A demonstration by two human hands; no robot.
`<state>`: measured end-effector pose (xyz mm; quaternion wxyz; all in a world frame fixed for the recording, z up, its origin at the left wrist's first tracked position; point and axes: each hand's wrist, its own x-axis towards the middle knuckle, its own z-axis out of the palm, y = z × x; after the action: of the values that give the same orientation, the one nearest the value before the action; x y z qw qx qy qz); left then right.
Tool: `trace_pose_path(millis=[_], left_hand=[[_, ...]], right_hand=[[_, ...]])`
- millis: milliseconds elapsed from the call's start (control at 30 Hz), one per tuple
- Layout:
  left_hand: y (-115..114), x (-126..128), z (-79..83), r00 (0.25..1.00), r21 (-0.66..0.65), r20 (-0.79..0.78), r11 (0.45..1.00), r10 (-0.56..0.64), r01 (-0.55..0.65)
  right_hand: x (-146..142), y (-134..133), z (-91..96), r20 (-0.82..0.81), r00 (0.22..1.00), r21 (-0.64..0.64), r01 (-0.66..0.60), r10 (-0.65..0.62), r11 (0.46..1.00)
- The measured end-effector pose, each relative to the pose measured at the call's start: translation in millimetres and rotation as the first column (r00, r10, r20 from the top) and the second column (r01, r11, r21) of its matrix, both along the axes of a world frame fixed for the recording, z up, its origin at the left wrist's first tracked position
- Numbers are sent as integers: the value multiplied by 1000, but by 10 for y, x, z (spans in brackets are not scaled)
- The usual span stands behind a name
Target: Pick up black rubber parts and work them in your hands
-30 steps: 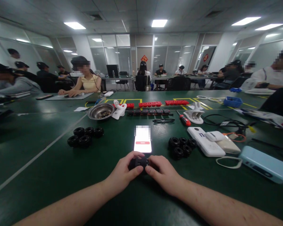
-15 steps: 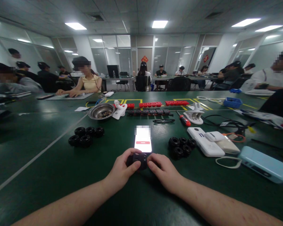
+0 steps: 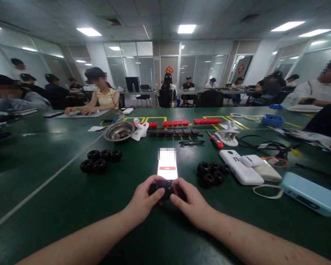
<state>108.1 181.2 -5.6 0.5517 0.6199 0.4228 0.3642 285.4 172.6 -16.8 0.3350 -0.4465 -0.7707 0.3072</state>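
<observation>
Both hands meet over a small black wheel-like part (image 3: pixel 162 187) just above the green table (image 3: pixel 57 198). My left hand (image 3: pixel 145 200) curls around its left side, thumb on top. My right hand (image 3: pixel 191 202) pinches its right side with thumb and fingers. A lit phone (image 3: pixel 167 164) lies flat just beyond the hands. One cluster of black rubber wheels (image 3: pixel 100 160) sits to the left, another cluster of black rubber wheels (image 3: pixel 213 171) to the right.
A metal bowl (image 3: pixel 118 131), white clips, red and black strips (image 3: pixel 176 127) and a red-handled screwdriver (image 3: pixel 215 141) lie farther back. White power banks (image 3: pixel 241 165), a blue case (image 3: pixel 310 193) and cables fill the right. People sit at the table's left, right and far sides.
Both hands with the black part have shifted slightly away from me, closer to the phone's near edge. The fingers have turned a little around the part.
</observation>
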Motion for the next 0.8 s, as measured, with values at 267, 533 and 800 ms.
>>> trace_pose_path(millis=[267, 533, 800], left_hand=[[-2, -31, -10, 992, 78, -100, 993, -76, 84], [26, 4, -29, 996, 3, -89, 1000, -22, 22], [20, -23, -33, 991, 15, -111, 997, -76, 78]], right_hand=[[-2, 34, -14, 71, 997, 33, -13, 10, 999], [-5, 7, -10, 22, 1000, 37, 16, -17, 999], [-10, 47, -3, 82, 996, 13, 34, -35, 999]])
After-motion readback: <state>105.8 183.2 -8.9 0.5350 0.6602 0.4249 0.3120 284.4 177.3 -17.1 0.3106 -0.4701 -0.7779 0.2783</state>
